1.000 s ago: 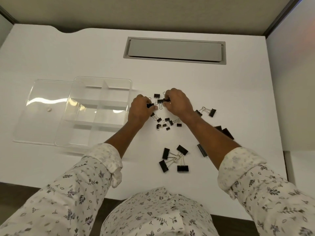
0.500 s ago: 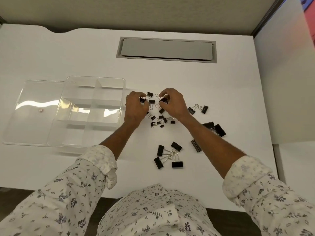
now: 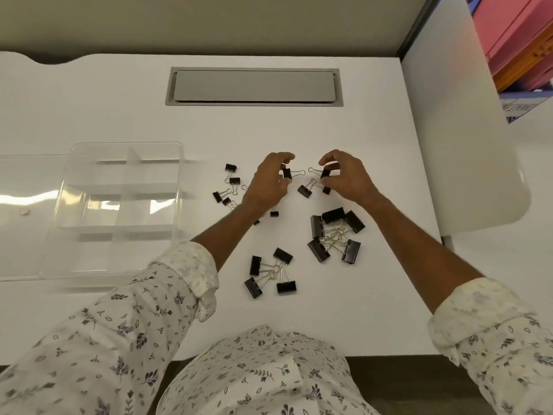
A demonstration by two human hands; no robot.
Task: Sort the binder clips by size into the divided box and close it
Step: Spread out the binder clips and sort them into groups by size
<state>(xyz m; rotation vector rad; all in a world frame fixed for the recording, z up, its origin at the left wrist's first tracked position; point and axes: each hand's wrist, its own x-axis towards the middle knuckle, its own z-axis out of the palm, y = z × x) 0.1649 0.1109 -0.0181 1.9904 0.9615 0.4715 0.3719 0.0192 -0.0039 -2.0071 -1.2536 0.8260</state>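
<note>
My left hand [image 3: 267, 182] pinches a small black binder clip [image 3: 288, 173] with its wire handles pointing right. My right hand [image 3: 344, 176] pinches another small black clip [image 3: 325, 173], handles pointing left. Both clips are lifted a little over the white desk. Several small clips [image 3: 230, 187] lie to the left of my left hand, and two more [image 3: 305, 190] sit under my right hand. A group of large clips [image 3: 335, 233] lies lower right, and medium clips [image 3: 272, 272] lie nearer to me. The clear divided box [image 3: 176, 175] stands open at the left, its compartments empty.
The box's clear lid [image 3: 27, 205] lies flat to the left of the box. A grey cable flap [image 3: 254, 86] is set into the desk at the back. A white partition [image 3: 466, 130] bounds the desk on the right.
Both hands have lifted from the pile of small clips, each pinching one, and moved apart. The view has shifted, so the box sits further left.
</note>
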